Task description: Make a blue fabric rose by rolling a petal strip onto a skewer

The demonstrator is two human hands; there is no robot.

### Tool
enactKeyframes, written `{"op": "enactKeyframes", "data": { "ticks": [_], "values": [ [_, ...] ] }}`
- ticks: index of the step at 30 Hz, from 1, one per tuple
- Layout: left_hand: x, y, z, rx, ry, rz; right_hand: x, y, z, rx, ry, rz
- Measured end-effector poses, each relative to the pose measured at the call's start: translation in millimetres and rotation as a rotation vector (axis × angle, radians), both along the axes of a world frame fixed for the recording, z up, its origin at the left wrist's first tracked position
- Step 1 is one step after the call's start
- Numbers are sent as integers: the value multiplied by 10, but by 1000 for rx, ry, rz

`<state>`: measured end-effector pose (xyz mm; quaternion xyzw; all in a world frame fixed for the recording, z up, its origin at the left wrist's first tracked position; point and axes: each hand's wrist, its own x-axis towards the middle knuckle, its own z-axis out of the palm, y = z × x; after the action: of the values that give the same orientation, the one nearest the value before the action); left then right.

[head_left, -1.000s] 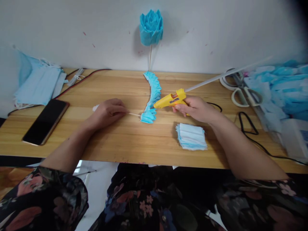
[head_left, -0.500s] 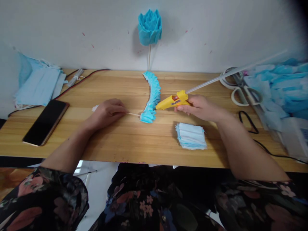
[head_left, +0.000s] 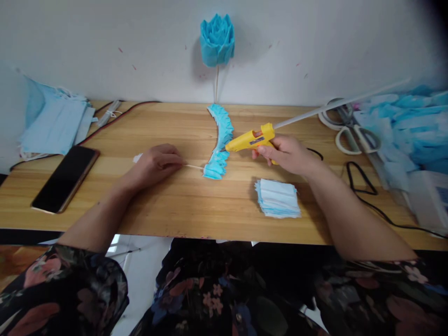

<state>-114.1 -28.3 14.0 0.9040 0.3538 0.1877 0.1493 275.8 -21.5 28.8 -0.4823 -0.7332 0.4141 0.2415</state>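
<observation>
My left hand [head_left: 159,163] rests on the table, its fingers closed around a thin wooden stick [head_left: 194,166]. The stick's far end meets the near end of a curved strip of pleated blue mask fabric [head_left: 224,128] lying on the wood. My right hand [head_left: 283,151] grips a yellow glue gun [head_left: 250,140] with a long clear glue stick [head_left: 315,111] jutting from its back. The gun's nozzle is at the strip, a little below its middle; whether it touches I cannot tell. A stack of cut mask pieces [head_left: 279,198] lies nearer me, below the gun.
A blue fabric flower [head_left: 217,41] on a stick stands against the wall. At left are a phone [head_left: 66,179], face masks [head_left: 54,119] and bundled glue sticks [head_left: 109,113]. Scissors [head_left: 357,139], a black cable [head_left: 362,191] and a heap of blue pieces [head_left: 409,126] occupy the right.
The glue gun has moved slightly up and left, its nozzle shifting along the strip away from me. My left hand and the stick stay nearly still.
</observation>
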Motion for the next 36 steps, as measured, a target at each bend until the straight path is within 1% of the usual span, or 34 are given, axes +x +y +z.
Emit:
{"op": "enactKeyframes", "data": {
  "ticks": [10,16,24,29,36],
  "values": [
    [-2,18,-3,-11,-31,-13,-32,-26,60,44,-116,-17],
    [-9,29,-25,29,-53,-42,-29,-18,34,62,-117,-49],
    [-11,32,-41,35,-77,-51,-1,6,5,130,-197,-36],
    [-17,40,-49,18,-41,-38,-12,-2,51,177,-199,-16],
    [-10,27,-27,3,-20,-32,-27,-18,112,157,-186,-5]
  ]
}}
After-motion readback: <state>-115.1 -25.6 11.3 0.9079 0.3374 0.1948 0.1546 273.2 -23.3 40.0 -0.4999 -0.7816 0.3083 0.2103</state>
